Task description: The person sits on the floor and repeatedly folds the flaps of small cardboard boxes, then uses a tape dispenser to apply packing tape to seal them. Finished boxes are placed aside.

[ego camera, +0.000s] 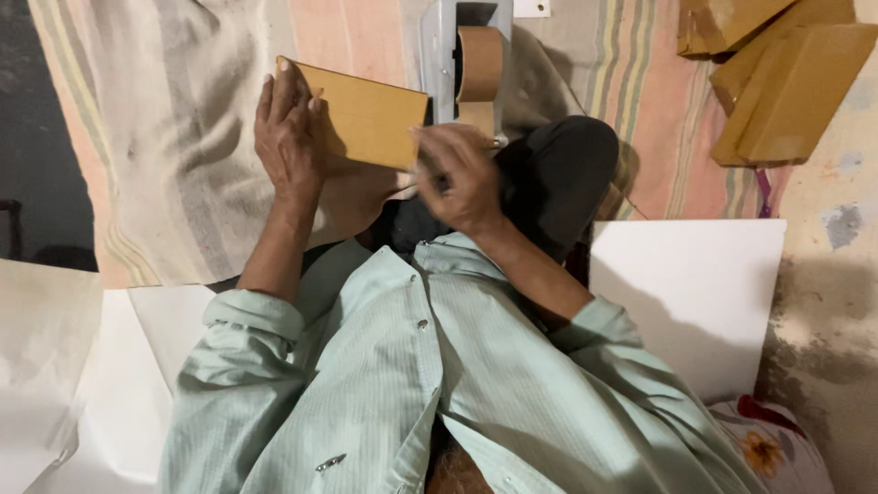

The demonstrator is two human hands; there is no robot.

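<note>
A flat brown cardboard packet (370, 114) is held up in front of me over a striped cloth. My left hand (288, 133) grips its left end, fingers spread along the edge. My right hand (457, 174) pinches the packet's right lower corner, close to a grey tape dispenser (439, 64) with a roll of brown tape (480, 64) on it. A strip of tape hangs from the roll toward my right hand; whether the fingers touch it is hidden.
Several brown cardboard packets (777, 82) lie piled at the top right. A white sheet (695, 293) lies at the right, more white sheets (110, 384) at the lower left. A striped cloth (183, 137) covers the floor. My dark-trousered knee (567, 174) sits under the right hand.
</note>
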